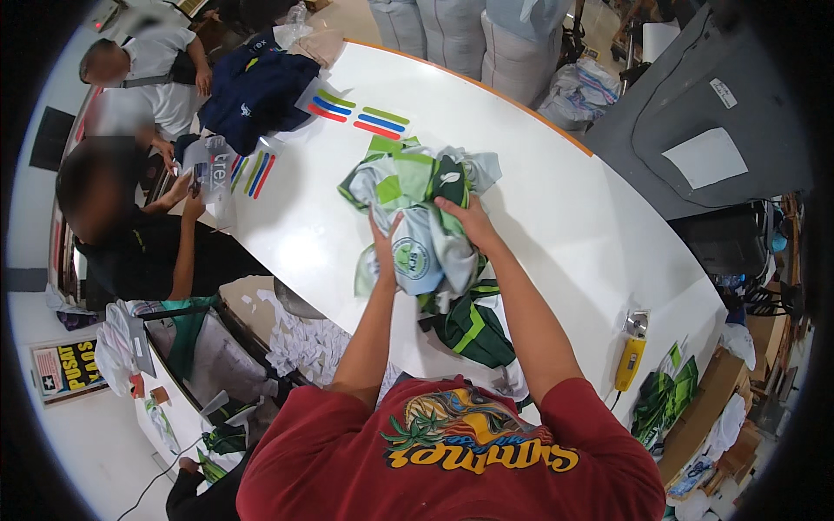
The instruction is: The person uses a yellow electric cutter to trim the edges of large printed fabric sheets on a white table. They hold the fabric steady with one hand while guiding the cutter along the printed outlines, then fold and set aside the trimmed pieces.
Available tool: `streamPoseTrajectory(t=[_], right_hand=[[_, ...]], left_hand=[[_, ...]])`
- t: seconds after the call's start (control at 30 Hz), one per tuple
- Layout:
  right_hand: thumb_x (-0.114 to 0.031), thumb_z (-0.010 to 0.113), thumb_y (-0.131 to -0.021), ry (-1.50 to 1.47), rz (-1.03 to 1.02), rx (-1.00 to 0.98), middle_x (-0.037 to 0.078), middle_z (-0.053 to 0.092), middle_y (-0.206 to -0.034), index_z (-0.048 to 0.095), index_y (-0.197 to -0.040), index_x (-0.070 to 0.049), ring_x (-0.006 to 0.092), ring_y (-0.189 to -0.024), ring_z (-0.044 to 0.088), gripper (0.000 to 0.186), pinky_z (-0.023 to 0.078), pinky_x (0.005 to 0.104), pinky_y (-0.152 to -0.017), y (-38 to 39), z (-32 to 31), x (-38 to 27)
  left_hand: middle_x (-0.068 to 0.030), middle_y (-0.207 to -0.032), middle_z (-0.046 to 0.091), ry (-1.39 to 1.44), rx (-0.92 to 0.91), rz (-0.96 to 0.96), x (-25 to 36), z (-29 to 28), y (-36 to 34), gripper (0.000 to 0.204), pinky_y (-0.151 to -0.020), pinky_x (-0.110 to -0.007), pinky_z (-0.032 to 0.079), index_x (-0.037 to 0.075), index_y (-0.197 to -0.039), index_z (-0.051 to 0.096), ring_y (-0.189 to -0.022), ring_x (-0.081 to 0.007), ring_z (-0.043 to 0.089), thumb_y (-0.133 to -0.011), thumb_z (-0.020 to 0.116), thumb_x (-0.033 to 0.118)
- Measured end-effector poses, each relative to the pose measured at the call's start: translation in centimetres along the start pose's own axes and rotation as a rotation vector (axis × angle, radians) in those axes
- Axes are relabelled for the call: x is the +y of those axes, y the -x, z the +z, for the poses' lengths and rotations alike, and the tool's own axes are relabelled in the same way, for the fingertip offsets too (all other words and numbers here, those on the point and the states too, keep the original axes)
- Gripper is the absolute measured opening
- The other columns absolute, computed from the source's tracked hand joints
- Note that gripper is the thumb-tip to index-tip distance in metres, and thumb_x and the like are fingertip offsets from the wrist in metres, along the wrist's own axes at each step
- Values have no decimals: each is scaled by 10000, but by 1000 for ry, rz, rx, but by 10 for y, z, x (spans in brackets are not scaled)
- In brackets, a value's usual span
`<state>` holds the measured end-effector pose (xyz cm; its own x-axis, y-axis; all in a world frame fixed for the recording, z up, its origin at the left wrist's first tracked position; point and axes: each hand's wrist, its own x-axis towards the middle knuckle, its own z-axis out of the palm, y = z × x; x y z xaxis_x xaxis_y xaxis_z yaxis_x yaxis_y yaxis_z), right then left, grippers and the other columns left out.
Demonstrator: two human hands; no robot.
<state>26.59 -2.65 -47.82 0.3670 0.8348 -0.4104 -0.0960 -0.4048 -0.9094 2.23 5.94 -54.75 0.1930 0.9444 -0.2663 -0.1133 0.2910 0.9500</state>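
Note:
A loose bundle of pale grey-white and green jerseys (408, 182) is on the white table, bunched between my two hands. My left hand (385, 247) grips its near left side, with a round green emblem just to the right of the fingers. On the right side, my right hand (469, 221) has its fingers over the cloth, close to a dark green patch with a white leaf mark. Folds hide some fingertips of both hands. Nearer to me, under my forearms, a dark green garment with a light green stripe (469, 326) lies partly covered by the bundle.
Dark navy clothing (261, 91) is heaped at the table's far left. A person in black (139, 234) stands at the left edge with a clear plastic bag (208, 169). A yellow corded tool (627, 360) and green packed garments (665, 395) lie at right. Large white sacks (452, 39) stand beyond.

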Motion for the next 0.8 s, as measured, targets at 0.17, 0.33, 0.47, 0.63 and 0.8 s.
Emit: streamPoseTrajectory(t=[0.17, 0.33, 0.47, 0.63, 0.8], right_hand=[[-409, 945, -1098, -430, 101, -36, 80, 832, -1485, 728, -1664, -48, 194, -1306, 794, 706, 639, 378, -1138, 6, -79, 7], [-338, 877, -1103, -600, -124, 206, 101, 820, -1466, 716, -1652, -25, 238, -1292, 801, 652, 638, 425, -1153, 17, -154, -37], [-390, 878, -1138, -608, -245, 240, 100, 821, -1493, 703, -1676, -38, 243, -1305, 804, 667, 636, 429, -1141, -31, -172, -78], [-486, 906, -1108, -219, -105, 354, 167, 773, -1634, 680, -1725, 6, 350, -1500, 732, 821, 550, 455, -1276, -92, -149, -39], [-517, 914, -1076, 481, -169, 541, 331, 673, -1686, 698, -1723, -49, 548, -1561, 652, 827, 524, 583, -1302, -88, -127, 3]], left_hand=[[-211, -1713, 666, 89, -146, -37, 68, 117, 50, 1099, -1296, -438, 568, 31, -1930, 348, -1522, -313, 700, -1076, 994, 280], [-202, -1699, 689, 103, -445, 219, 153, 209, 27, 1075, -1345, -442, 513, 5, -1889, 400, -1544, -304, 691, -1032, 1012, 221], [-208, -1700, 715, 105, -568, 272, 180, 248, -46, 1008, -1339, -430, 512, 12, -1860, 469, -1554, -312, 700, -1052, 994, 308], [-295, -1831, 607, -251, -559, 190, 123, 228, -117, 1005, -1395, -573, 453, 23, -1859, 511, -1683, -400, 607, -1118, 880, 591], [-279, -1907, 479, -1084, -423, 321, 72, 179, -140, 1074, -1399, -823, 278, 50, -1806, 629, -1801, -461, 394, -1120, 665, 876]])
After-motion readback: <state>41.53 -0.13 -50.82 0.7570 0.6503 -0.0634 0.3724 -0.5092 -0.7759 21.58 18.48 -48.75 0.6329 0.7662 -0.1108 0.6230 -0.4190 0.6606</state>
